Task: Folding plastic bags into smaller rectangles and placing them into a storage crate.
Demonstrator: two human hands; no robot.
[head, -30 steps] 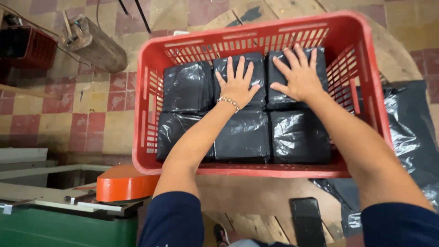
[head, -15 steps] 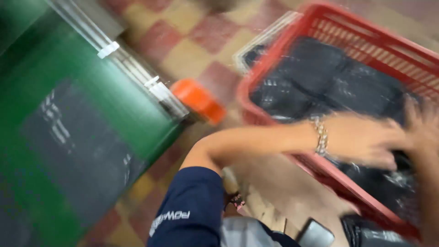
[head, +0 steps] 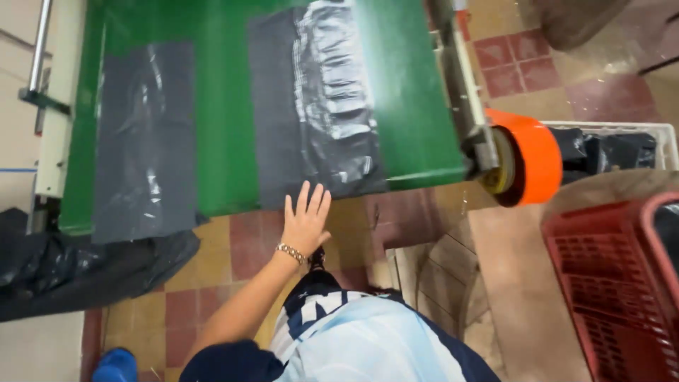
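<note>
Left hand is seen stretched out over the tiled floor, fingers spread and straight, nothing gripped; a bracelet is worn at the wrist. The fingertips are held just at the near edge of the green belt, right below the lower end of the black bag laid flat on it; whether the tips are touching the bag's hem cannot be told, but they are just beside it. The bag is seen lying lengthwise on the belt, wrinkled and shiny along its right half, its lower edge reaching the belt's near rim. A second bag is laid flat to the left, well apart from the hand, its end hanging slightly over the rim. More black plastic is piled on the floor at lower left. An orange roller is mounted at the belt's right corner. A white crate holding black plastic is seen behind it, and a red crate stands at the right edge. Right hand is out of view, so its state cannot be told
</note>
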